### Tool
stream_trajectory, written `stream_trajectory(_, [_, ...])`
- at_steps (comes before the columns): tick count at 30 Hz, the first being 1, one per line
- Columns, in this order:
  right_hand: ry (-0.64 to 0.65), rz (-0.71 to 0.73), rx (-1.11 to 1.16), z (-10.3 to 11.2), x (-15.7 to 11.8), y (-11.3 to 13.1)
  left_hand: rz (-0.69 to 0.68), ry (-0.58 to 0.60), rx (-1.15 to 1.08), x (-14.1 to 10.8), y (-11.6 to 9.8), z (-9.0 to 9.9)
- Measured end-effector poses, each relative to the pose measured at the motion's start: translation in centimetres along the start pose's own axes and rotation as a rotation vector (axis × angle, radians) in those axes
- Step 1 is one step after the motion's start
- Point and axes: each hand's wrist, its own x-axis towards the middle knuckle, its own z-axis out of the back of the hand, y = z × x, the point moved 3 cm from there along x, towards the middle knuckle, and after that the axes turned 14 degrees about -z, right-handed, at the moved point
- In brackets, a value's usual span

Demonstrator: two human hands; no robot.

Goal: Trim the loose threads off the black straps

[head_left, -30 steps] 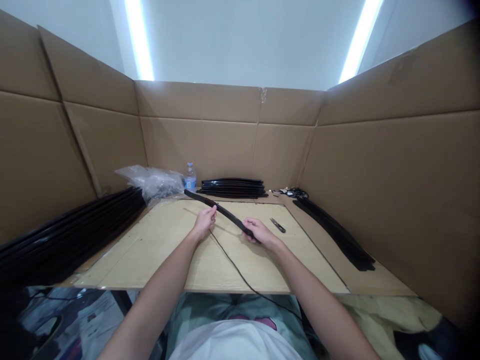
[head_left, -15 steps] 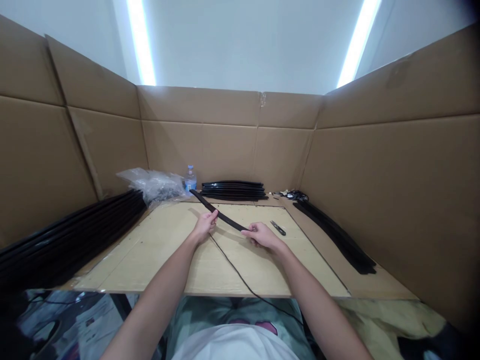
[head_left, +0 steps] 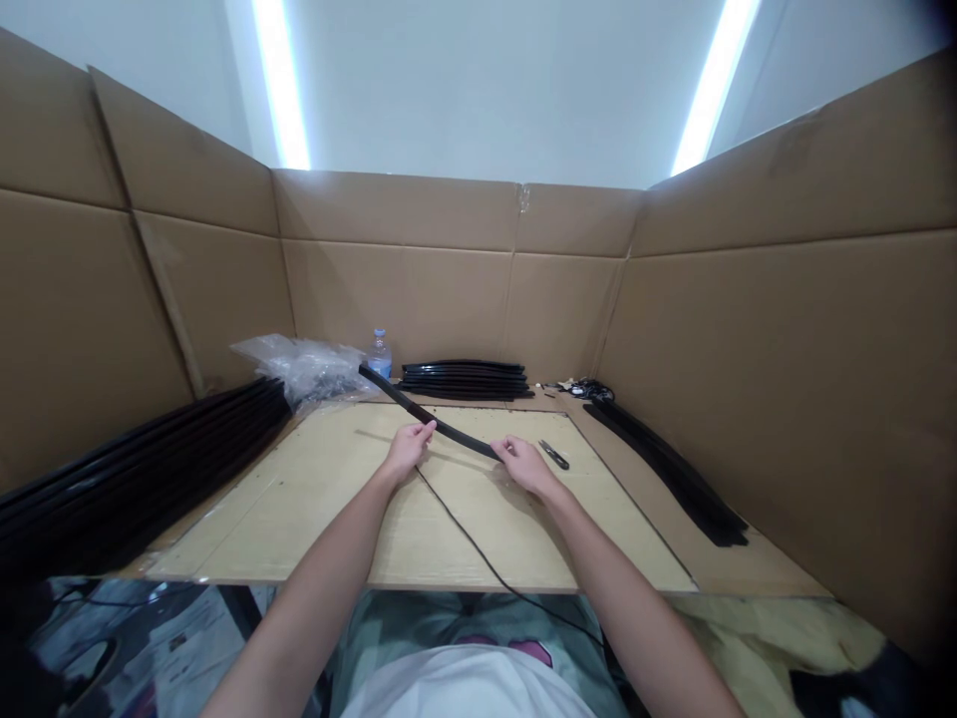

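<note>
A long, slightly curved black strip (head_left: 464, 439) is held above the board, slanting from upper left down to the right. My left hand (head_left: 410, 446) pinches it near its middle, thumb on top. My right hand (head_left: 521, 463) is closed on its lower right end, which the fingers hide. The strip's far left end sticks out toward the bottle. A thin dark cord (head_left: 468, 534) runs from beneath my left hand over the board's front edge toward my lap. Small thread snips (head_left: 554, 455) lie just right of my right hand.
Black strips are stacked at left (head_left: 150, 469), at the back (head_left: 464, 379) and at right (head_left: 665, 469). A clear plastic bag (head_left: 306, 369) and a water bottle (head_left: 380, 354) stand back left. Small tangled dark pieces (head_left: 590, 389) lie back right. Cardboard walls (head_left: 404, 269) enclose three sides.
The black strip has shifted left and its far end has risen a little. My right hand has moved slightly right and up; my left hand has hardly moved.
</note>
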Motion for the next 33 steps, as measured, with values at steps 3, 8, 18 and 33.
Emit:
stream_trajectory(3, [0.029,0.031,-0.035,-0.1,-0.1,0.3,-0.018,-0.001,0.051,0.0,-0.3,-0.1])
stream_trajectory(8, [0.097,0.051,-0.064,-0.5,-0.3,0.1,-0.041,0.013,0.133,-0.1,-0.4,-0.2])
stream_trajectory(18, [0.027,0.019,-0.116,-0.3,0.1,-0.9,-0.11,0.035,0.276,-0.2,0.0,-0.1])
stream_trajectory(33, [0.039,0.131,-0.16,-0.3,-0.6,0.3,-0.061,0.036,0.199,-0.4,-0.5,-0.7])
